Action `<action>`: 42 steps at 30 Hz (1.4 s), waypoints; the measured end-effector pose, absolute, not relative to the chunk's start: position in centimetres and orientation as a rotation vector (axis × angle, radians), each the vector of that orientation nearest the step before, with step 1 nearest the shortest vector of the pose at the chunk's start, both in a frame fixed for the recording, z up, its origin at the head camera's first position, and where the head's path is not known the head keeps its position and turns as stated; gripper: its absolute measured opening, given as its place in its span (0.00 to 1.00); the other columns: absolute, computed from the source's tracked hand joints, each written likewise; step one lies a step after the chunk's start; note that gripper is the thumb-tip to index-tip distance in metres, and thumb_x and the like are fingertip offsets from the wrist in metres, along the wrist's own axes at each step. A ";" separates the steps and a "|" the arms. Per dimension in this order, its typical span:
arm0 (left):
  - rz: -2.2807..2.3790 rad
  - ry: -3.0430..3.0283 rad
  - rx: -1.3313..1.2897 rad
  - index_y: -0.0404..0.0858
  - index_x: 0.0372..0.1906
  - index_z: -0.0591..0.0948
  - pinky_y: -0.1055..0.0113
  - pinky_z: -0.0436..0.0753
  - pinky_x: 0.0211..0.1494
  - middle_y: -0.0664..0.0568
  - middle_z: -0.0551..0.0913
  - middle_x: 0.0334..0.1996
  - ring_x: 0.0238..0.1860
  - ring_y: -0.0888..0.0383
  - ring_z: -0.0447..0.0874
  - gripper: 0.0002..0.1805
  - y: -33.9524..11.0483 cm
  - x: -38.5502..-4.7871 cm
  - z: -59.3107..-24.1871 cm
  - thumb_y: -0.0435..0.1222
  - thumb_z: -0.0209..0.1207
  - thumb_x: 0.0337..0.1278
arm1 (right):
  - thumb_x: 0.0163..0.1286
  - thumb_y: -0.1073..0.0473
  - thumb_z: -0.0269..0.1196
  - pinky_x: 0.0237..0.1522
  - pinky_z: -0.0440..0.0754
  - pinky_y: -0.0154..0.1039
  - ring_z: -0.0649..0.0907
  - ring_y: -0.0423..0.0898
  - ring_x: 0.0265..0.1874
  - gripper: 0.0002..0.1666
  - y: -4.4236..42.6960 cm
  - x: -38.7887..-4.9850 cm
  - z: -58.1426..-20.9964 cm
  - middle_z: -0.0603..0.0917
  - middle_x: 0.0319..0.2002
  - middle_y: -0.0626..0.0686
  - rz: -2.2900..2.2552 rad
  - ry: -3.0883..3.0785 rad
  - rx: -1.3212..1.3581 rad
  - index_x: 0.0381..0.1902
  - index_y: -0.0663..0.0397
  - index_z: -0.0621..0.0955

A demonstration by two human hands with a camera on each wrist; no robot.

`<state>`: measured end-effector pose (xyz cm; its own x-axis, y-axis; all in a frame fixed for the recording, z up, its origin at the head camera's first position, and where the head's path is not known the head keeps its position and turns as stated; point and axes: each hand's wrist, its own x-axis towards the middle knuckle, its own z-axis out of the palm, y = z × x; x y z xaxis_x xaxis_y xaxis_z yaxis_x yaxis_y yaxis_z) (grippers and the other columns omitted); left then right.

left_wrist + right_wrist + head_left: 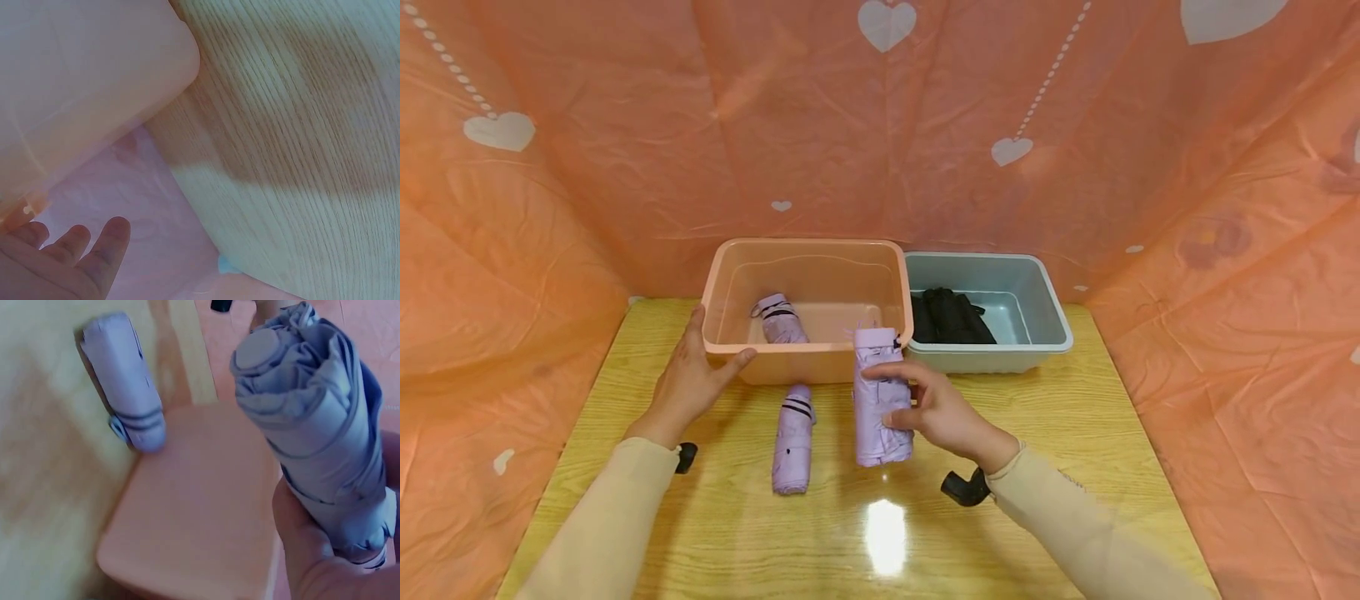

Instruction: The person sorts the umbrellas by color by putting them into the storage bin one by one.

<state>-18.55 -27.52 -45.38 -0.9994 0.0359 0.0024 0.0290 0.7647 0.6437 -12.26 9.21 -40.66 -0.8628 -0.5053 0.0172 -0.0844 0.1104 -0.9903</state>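
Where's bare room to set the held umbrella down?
Bare: in the peach bin, right of the inside umbrella; in the blue-grey bin, right of the black bundle; table between blue-grey bin and right sleeve.

Crowded: around the lying umbrella, between left grip and held umbrella.

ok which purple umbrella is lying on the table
The compact purple umbrella in front of the peach bin; another is inside it, the right hand holds the third.

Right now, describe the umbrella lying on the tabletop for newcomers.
On the table, find the orange bin. Just in front lies a folded lilac umbrella. It alone rests on the table; one lookalike is inside the bin, another in the right hand.
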 end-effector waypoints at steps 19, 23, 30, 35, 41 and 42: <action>1.060 2.929 0.017 0.46 0.79 0.28 0.29 0.59 0.63 0.31 0.43 0.77 0.71 0.26 0.52 0.64 -27.6 -18.4 -45.2 0.69 0.56 0.57 | 0.59 0.80 0.63 0.45 0.84 0.49 0.82 0.57 0.48 0.32 8.7 -18.8 -35.7 0.76 0.57 0.59 -1.830 2.135 -0.493 0.61 0.56 0.80; 1.068 2.928 0.010 0.45 0.79 0.29 0.28 0.59 0.62 0.31 0.43 0.77 0.71 0.26 0.52 0.64 -27.5 -18.2 -45.1 0.69 0.56 0.57 | 0.62 0.80 0.61 0.46 0.84 0.50 0.81 0.58 0.50 0.32 7.9 -20.2 -34.9 0.75 0.57 0.60 -1.864 2.037 -0.423 0.63 0.55 0.79; 1.079 2.928 0.013 0.46 0.79 0.28 0.28 0.58 0.63 0.31 0.43 0.77 0.71 0.26 0.52 0.64 -27.2 -18.1 -45.1 0.69 0.56 0.57 | 0.64 0.80 0.60 0.48 0.83 0.50 0.78 0.57 0.54 0.31 6.8 -23.1 -34.3 0.71 0.62 0.56 -1.856 1.986 -0.384 0.63 0.54 0.79; 1.102 2.918 0.011 0.45 0.80 0.29 0.28 0.57 0.64 0.32 0.42 0.77 0.72 0.27 0.50 0.65 -26.7 -17.9 -45.3 0.69 0.57 0.56 | 0.63 0.81 0.59 0.47 0.83 0.49 0.77 0.56 0.54 0.31 5.9 -24.8 -34.4 0.67 0.65 0.52 -1.843 1.976 -0.375 0.62 0.56 0.79; 1.104 2.936 0.000 0.45 0.80 0.30 0.29 0.58 0.64 0.34 0.43 0.78 0.72 0.28 0.51 0.65 -26.4 -17.4 -45.6 0.69 0.57 0.55 | 0.60 0.83 0.58 0.44 0.84 0.49 0.78 0.56 0.49 0.33 4.6 -26.7 -34.6 0.74 0.57 0.60 -1.849 1.931 -0.361 0.62 0.59 0.79; 1.107 2.940 0.001 0.46 0.80 0.30 0.29 0.58 0.64 0.34 0.42 0.78 0.72 0.28 0.51 0.65 -26.4 -17.4 -45.7 0.69 0.57 0.55 | 0.60 0.84 0.57 0.44 0.84 0.49 0.79 0.56 0.48 0.33 4.4 -27.1 -34.7 0.74 0.55 0.61 -1.850 1.919 -0.351 0.62 0.59 0.79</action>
